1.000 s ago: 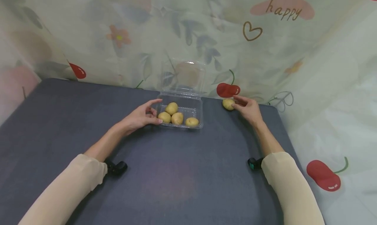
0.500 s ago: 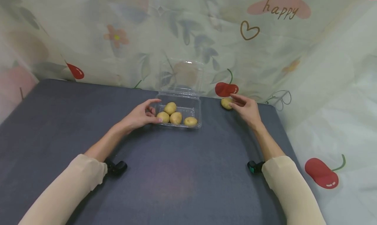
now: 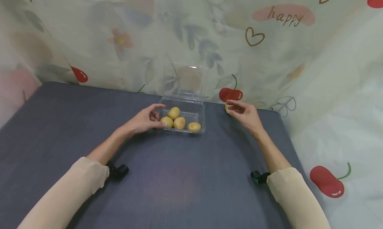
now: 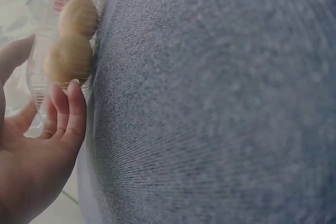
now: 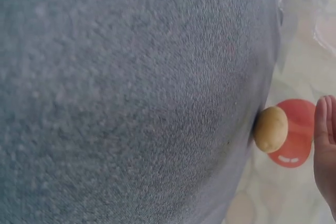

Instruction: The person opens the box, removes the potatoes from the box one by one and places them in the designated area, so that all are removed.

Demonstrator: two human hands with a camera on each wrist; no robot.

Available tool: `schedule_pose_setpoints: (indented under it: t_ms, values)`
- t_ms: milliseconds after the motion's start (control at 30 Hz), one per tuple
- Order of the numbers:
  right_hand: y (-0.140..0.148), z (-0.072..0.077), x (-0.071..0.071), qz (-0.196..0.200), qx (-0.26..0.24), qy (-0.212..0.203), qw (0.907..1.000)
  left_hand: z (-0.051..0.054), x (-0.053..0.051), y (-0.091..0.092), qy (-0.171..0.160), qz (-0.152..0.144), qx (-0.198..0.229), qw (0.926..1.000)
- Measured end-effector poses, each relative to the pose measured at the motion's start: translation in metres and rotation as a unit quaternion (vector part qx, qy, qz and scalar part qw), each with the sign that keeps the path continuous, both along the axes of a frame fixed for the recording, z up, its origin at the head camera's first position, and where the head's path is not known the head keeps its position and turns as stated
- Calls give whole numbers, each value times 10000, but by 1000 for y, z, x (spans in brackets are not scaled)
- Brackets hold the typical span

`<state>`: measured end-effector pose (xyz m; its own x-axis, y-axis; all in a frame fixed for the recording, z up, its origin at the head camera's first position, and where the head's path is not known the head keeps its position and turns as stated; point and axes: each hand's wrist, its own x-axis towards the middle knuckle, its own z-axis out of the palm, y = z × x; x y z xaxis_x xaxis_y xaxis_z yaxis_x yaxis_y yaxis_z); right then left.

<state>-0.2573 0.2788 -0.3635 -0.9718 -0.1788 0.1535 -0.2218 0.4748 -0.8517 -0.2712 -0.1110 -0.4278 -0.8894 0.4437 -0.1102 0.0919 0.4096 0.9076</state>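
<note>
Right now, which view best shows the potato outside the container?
The right wrist view: the potato shows unobstructed there. The head view shows only a part past the right hand; the left wrist view, none.

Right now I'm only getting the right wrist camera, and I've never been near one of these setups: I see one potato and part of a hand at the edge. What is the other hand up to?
Observer: In the head view, the left hand holds the left end of a clear box.
Visitor: Ah, that must be the shiny bit in my top corner! How much is in it?
Observer: Four potatoes: three bunched at the left end, the fourth by itself towards the right.
Visitor: And is it closed up?
Observer: No, its see-through lid stands open at the far side, in front of the patterned cloth.
</note>
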Motion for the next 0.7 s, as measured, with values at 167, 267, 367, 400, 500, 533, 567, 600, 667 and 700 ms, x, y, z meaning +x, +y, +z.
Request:
schedule_pose_setpoints:
  t_ms: [167,267,367,400,500,533,567,600,667,700]
  values:
    - [-2,-2,6,100,45,36,9999,-1,0,4,3,80,-111,9999]
    - [-4,-1,8,182,108,35,9998,-1,0,4,-3,118,-120,9999]
    - [-7,3,11,306,186,46,9993,-1,0,4,-8,137,-67,9999]
    - [-8,4,11,357,200,65,9991,-1,0,4,-10,141,-35,9999]
    - [-11,7,14,509,234,125,9984,1,1,4,-36,161,28,9999]
    - [-13,8,15,553,216,120,9982,1,2,4,-51,172,45,9998]
    - [-14,9,16,602,204,110,9979,1,2,5,-61,185,53,9998]
    - [-15,9,17,629,180,81,9978,2,2,5,-81,191,68,9998]
    - [-17,10,20,696,179,44,9974,2,3,5,-111,211,62,9997]
    - [-19,10,21,716,161,9,9973,2,3,5,-128,219,67,9997]
